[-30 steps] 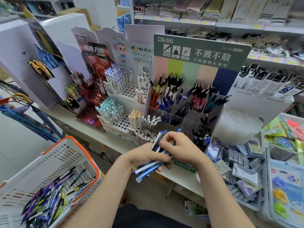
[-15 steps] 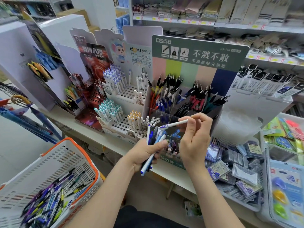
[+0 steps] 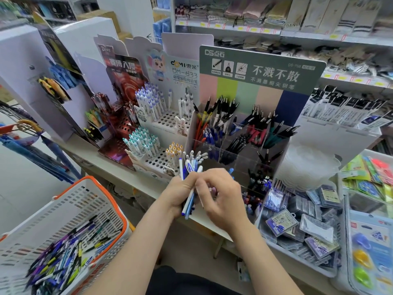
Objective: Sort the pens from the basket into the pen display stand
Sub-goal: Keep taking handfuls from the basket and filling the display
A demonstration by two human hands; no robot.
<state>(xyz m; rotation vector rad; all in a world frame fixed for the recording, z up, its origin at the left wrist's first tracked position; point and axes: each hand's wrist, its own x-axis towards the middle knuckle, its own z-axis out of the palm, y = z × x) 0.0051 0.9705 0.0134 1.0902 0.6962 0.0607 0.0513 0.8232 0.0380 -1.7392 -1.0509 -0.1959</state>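
Left hand [image 3: 179, 193] clasps the pen bundle [image 3: 190, 201] upright; right hand [image 3: 222, 199] curls against its right side, pinch unclear, pen display stand [image 3: 261, 69] just beyond.

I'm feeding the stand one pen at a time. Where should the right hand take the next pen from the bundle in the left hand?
Probably pinch a top end from above. The bundle of pens stands nearly upright in the left hand; its tops fan apart above the fist, while the lower tips sit bunched.
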